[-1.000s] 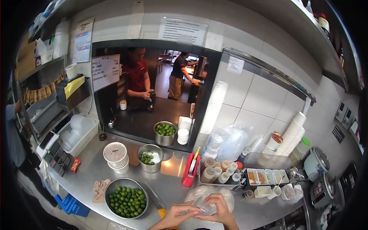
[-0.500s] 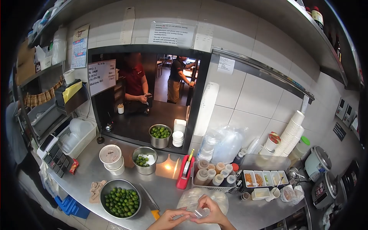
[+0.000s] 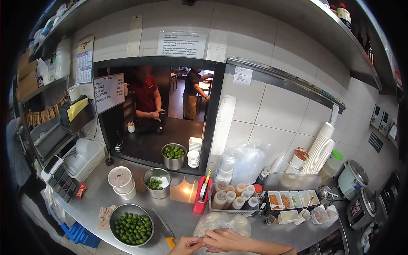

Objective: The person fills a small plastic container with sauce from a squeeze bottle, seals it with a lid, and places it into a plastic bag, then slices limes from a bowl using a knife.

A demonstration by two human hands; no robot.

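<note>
At the bottom edge, my left hand (image 3: 187,245) is closed in a pinch. My right hand (image 3: 228,240) meets it from the right, its fingers bent over the left fingertips. A small clear plastic piece is between them, mostly hidden by the fingers. Just beyond my hands lies a knotted translucent plastic bag (image 3: 219,223) with pale contents. To the left rests a knife (image 3: 164,223) with a yellow handle, beside a large steel bowl (image 3: 114,229) of small green citrus fruits (image 3: 132,228).
Behind stand a steel pot (image 3: 157,192), white tubs (image 3: 120,180), a red tape dispenser (image 3: 201,196) and a basket of sauce bottles (image 3: 231,210). A condiment tray (image 3: 293,207) sits right. Another steel pot (image 3: 173,163) is in the serving window, with two people beyond.
My right hand has turned over and now covers the plastic, which showed clearly between both hands before. Both hands sit slightly lower in view, and the camera has shifted a little.
</note>
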